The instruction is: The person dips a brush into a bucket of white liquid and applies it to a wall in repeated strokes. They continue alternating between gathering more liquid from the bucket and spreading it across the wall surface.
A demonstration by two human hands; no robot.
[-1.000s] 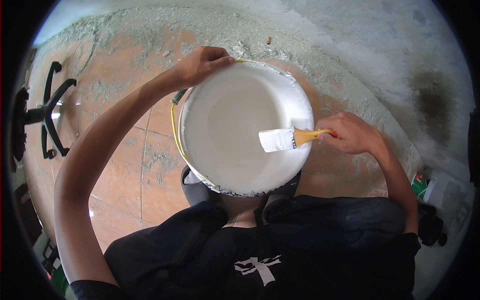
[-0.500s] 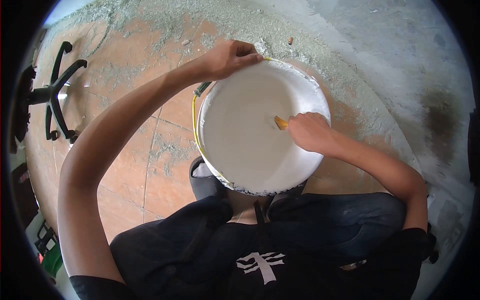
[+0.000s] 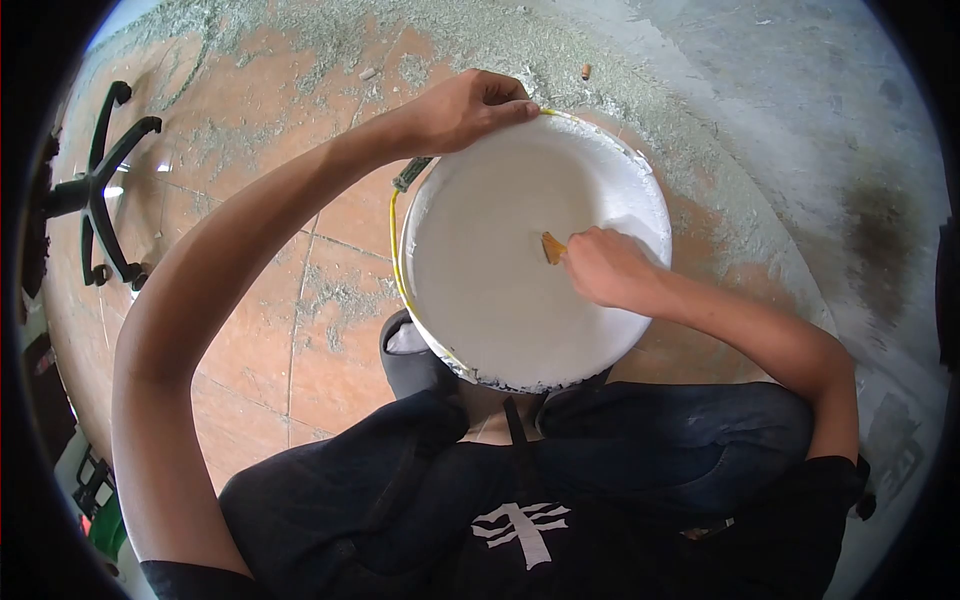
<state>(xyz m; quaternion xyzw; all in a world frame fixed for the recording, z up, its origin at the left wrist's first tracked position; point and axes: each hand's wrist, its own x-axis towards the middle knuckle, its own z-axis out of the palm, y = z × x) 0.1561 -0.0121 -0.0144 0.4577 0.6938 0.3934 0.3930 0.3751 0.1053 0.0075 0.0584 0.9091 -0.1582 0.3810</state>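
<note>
A round white bucket [image 3: 655,190] stands between my feet, with a pale, creamy liquid [image 3: 480,250] inside. My left hand [image 3: 485,108] grips its far rim, the thumb lying over the edge. Inside the bucket, my right hand [image 3: 612,265] is closed around a tool with a yellow wooden handle [image 3: 553,248]. The handle flares like a paintbrush's and points down and left into the liquid; its lower end is hidden. A yellow bail handle [image 3: 398,240] with a dark grip [image 3: 411,174] hangs along the bucket's left side.
Greenish-grey shavings [image 3: 340,50] litter the orange tiled floor [image 3: 240,290], mostly along the far side. A black chair base [image 3: 95,190] lies at the left. Grey concrete [image 3: 800,120] borders the right. My dark shoe [image 3: 412,365] is close against the bucket.
My right hand has shifted slightly left with the wooden-handled tool, within the bucket. The bucket and my left hand appear a little farther right and up in view.
</note>
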